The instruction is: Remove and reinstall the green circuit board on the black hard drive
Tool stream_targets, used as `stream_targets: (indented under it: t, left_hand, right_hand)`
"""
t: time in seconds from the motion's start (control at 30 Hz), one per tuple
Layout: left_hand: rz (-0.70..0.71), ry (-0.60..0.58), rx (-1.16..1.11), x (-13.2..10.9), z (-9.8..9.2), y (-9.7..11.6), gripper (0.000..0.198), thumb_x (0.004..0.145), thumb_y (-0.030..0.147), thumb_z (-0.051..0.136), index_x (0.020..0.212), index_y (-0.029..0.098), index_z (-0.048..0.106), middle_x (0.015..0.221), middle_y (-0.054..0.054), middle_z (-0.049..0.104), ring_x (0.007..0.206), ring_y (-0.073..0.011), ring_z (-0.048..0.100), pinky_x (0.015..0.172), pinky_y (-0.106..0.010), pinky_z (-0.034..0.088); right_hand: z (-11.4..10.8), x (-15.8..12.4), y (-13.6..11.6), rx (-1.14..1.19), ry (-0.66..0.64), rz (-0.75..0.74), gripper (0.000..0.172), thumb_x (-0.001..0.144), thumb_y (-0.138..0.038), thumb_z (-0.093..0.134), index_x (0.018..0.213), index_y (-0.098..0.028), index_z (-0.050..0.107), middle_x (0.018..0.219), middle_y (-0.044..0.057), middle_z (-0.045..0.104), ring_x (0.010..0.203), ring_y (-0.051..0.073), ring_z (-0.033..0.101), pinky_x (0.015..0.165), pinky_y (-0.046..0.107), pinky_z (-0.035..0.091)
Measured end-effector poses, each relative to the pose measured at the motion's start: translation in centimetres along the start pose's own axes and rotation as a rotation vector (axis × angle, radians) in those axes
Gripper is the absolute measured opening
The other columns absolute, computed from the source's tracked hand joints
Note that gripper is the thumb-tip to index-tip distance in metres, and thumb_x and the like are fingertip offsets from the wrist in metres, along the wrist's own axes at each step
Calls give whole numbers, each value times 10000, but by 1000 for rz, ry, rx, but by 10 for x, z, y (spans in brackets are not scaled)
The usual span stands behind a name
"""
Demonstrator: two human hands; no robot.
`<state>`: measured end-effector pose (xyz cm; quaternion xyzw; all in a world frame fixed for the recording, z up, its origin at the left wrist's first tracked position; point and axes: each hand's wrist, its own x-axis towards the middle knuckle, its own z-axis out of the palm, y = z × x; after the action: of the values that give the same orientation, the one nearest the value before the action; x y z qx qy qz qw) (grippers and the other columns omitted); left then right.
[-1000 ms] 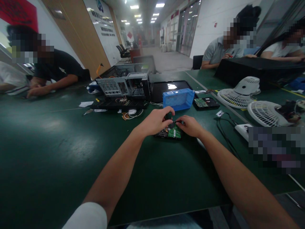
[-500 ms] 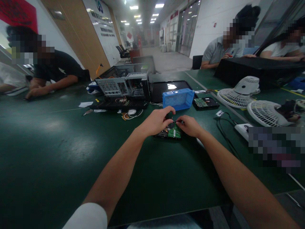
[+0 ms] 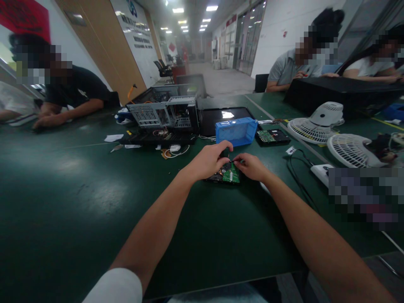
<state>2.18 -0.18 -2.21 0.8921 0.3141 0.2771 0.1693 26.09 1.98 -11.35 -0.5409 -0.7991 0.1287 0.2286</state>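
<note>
A hard drive (image 3: 232, 174) with a green circuit board lies on the dark green table, beneath my two hands. My left hand (image 3: 208, 160) curls over its left side, thumb and index finger bent around something dark that the fingers mostly hide. From the right, my right hand (image 3: 251, 166) reaches the drive's upper edge, thumb and fingertips pinched together on a small dark bit too tiny to name. The fingertips of both hands nearly meet above the board. Just behind them stands a blue plastic bin (image 3: 236, 131), tipped with its opening toward me.
An opened computer case (image 3: 162, 111) stands back left, a white cable (image 3: 178, 155) before it. Another hard drive (image 3: 273, 136) lies right of the bin. White fan parts (image 3: 306, 129) and a power strip (image 3: 322, 170) are at right. Several people sit around the table.
</note>
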Motion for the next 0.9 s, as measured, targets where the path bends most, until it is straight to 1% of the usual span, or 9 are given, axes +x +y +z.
stream_targets:
  t: [0.27,0.47,0.6,0.67,0.77,0.83,0.9]
  left_hand:
    - [-16,30,0,1,1,-4,281,911,154,615,1171,239,551,981,-21,678,800,-173,640,756,-304,472]
    - [-7,56,-26,2,3,-5,286,914,113,596,1172,231,556,1072,-41,683,900,-181,650,827,-318,487]
    - [32,62,-30,3,3,-9,351,917,125,606,1248,238,577,1160,-53,673,940,-180,640,877,-332,491]
    - [28,70,-43,2,2,-11,398,918,159,625,1303,252,586,1190,-62,659,902,-171,635,862,-335,501]
    - [-35,82,-91,1,0,-13,428,920,273,659,1344,267,607,1181,-72,642,800,-149,626,773,-317,519]
    - [-70,90,-142,0,-2,-12,406,935,376,646,1326,266,641,1160,-73,637,758,-135,622,718,-296,518]
    - [-97,101,-204,0,-3,-10,384,967,452,587,1284,255,681,1135,-74,638,712,-116,618,682,-279,515]
  right_hand:
    - [3,2,5,-25,44,29,168,939,-243,596,1047,-202,718,1013,75,744,859,198,671,768,299,510]
    - [5,4,5,-77,79,63,158,939,-245,597,1037,-193,711,998,80,745,859,202,667,761,299,495]
    - [5,4,5,-46,66,75,164,946,-262,594,1044,-194,707,1000,77,743,849,201,666,756,302,490]
    - [4,3,5,-9,61,74,166,947,-270,596,1052,-201,704,1004,74,740,842,197,663,749,300,492]
    - [4,2,6,60,70,71,169,945,-272,599,1066,-203,695,1012,70,732,819,187,652,738,297,496]
    - [4,2,6,102,83,61,161,939,-263,603,1061,-203,688,1011,65,723,791,178,639,730,296,496]
    - [4,2,7,127,93,39,147,927,-248,610,1044,-204,688,1001,60,712,768,170,623,723,294,493]
